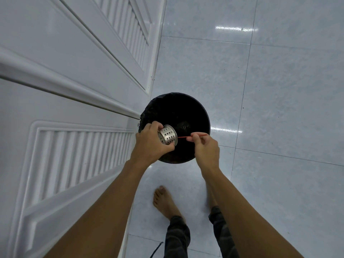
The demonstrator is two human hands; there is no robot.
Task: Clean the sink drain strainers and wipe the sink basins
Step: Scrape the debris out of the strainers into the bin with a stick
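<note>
one strainer (167, 135), one red stick (192, 135), one black bin (197, 110), two hands (151, 144)

We see a cool, bluish, fairly bright picture. Long white streaks of glare shine on the glossy floor tiles (279, 90), so lamps must hang above. The inside of the black bin (186, 112) is too dark to make out. Straight lines on the white cabinet doors (65, 71) bend near the edges. Most things look sharp.

Silver perforated strainer (167, 135), red stick (191, 136), black bin (199, 112)
</note>
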